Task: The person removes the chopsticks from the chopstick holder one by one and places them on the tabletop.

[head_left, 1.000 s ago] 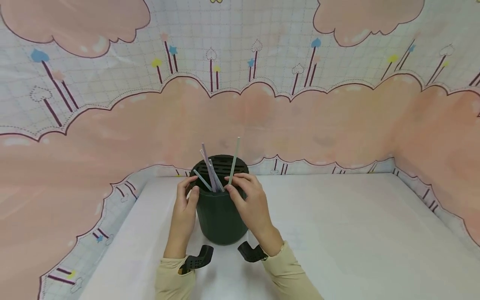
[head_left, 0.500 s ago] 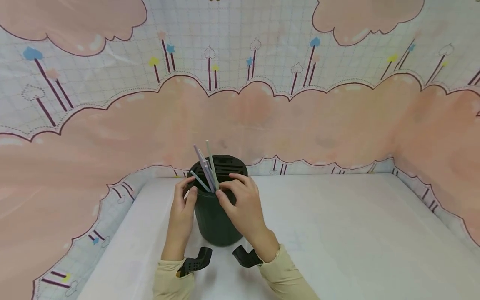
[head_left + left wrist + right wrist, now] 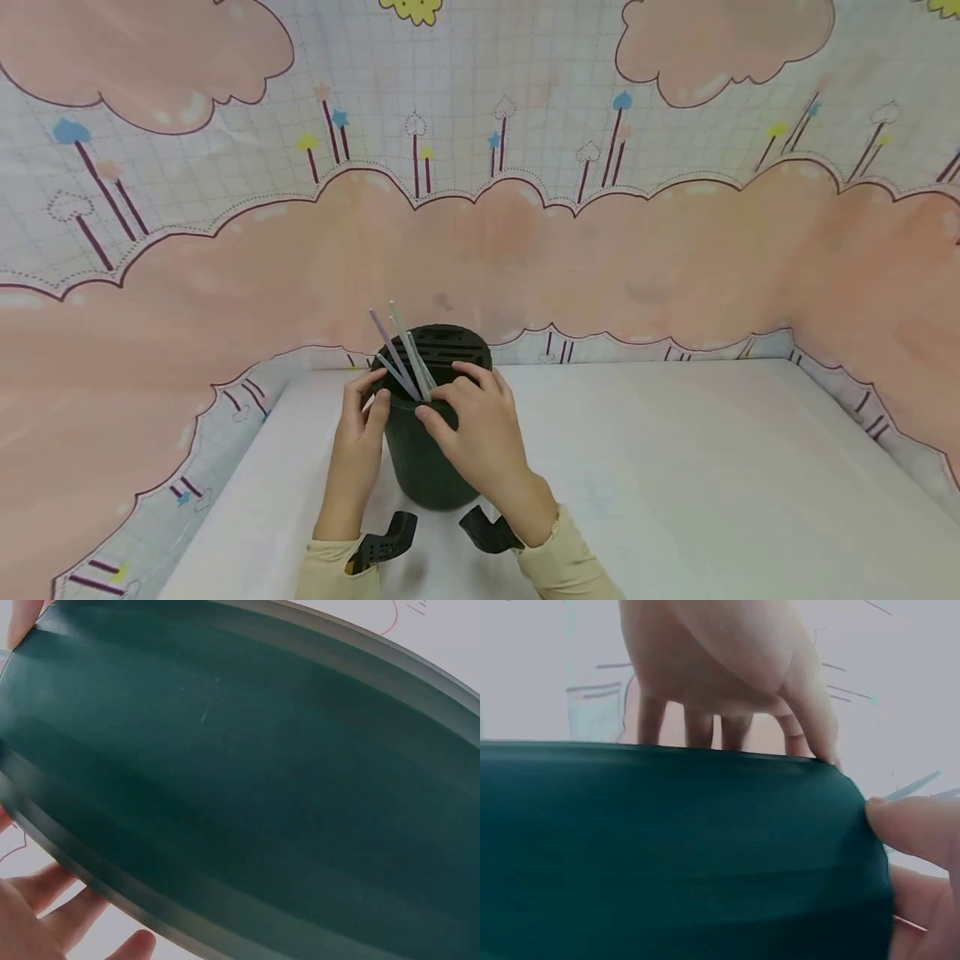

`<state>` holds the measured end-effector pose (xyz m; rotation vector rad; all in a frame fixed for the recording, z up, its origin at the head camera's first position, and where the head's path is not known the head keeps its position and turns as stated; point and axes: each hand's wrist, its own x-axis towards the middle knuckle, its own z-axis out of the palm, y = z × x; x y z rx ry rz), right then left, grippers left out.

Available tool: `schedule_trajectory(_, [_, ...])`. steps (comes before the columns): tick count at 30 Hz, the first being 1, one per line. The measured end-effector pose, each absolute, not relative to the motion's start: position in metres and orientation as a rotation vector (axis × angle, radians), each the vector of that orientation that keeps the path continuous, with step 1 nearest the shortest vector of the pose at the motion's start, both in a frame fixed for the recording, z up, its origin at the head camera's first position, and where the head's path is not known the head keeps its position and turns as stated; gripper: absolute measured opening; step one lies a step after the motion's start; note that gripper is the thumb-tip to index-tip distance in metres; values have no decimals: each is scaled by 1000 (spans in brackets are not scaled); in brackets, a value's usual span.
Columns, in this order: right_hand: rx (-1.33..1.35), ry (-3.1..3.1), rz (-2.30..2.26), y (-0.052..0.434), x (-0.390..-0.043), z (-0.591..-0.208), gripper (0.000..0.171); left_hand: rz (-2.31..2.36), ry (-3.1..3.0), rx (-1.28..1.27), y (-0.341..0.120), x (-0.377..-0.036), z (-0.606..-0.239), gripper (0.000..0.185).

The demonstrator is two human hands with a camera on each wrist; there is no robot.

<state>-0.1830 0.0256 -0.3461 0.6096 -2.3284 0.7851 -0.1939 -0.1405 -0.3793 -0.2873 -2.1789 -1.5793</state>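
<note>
A dark green round container stands upright on the table, with a dark slotted piece across its back. Several pastel drinking straws, purple, pale green, white and blue, lean left out of its mouth. My left hand grips the rim at the left, thumb in front and fingers over the edge. My right hand is at the front right of the rim, thumb and index finger apart beside the straws. In the right wrist view, its fingers reach behind the container and its thumb touches the rim. The straws' lower ends are hidden.
The white tabletop stretches to the right. A pink and white patterned cloth hangs behind and around it. A black wrist mount sits at the left wrist and another black mount at the right.
The right hand has moved left and down along the rim. The pale green straw it pinched has swung left to lean with the others, and the fingers have come off it.
</note>
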Motion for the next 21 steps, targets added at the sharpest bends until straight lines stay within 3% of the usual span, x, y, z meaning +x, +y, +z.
schedule_trajectory(11, [637,-2112,1324,34,-188,-342,13,-1524,-2197,-258,-137,-191,-380,37])
schedule_trajectory(21, [625,-1717,1885,49,-178,-324,18,-1537,-2173,-264,-140,-191,-380,36])
